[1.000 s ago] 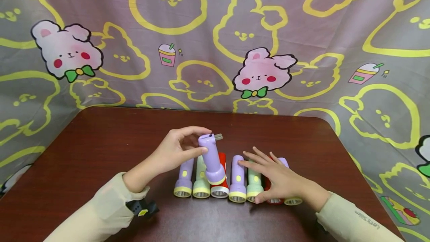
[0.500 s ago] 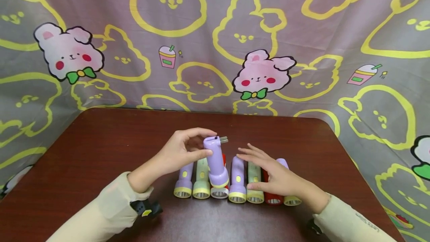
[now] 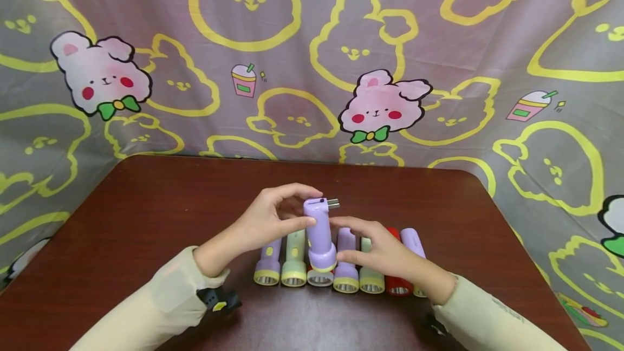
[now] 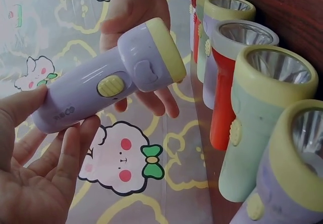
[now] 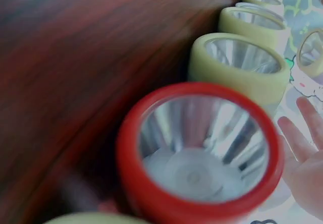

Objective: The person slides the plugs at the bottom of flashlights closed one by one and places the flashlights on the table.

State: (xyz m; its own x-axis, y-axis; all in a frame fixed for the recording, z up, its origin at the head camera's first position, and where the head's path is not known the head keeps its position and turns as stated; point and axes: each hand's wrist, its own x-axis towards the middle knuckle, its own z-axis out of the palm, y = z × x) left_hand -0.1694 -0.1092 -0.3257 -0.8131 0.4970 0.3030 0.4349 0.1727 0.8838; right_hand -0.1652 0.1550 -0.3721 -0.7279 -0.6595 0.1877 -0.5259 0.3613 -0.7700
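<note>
A purple flashlight [image 3: 319,234] with a yellow rim is held raised above the row by my left hand [image 3: 263,223]. Thumb and fingers pinch its tail end, where two metal plug prongs [image 3: 333,203] stick out. The left wrist view shows its yellow switch [image 4: 110,86] and the pinching thumb. My right hand [image 3: 390,251], fingers spread and relaxed, is close to the flashlight's right side; whether it touches is unclear. Beneath lies a row of flashlights: purple [image 3: 267,266], green [image 3: 294,256], a red one with a whitish rim [image 4: 225,98] mostly hidden in the head view, and more rightward.
Under my right hand the row continues with a purple flashlight [image 3: 346,271], a green one [image 3: 372,279], a red one [image 5: 136,133] and another purple one [image 3: 412,239]. The dark brown table [image 3: 195,194] meets a patterned cloth [image 3: 292,26] behind.
My left hand has carried the purple flashlight slightly rightward. The right hand has lifted off the row's right part and moved left to the held flashlight.
</note>
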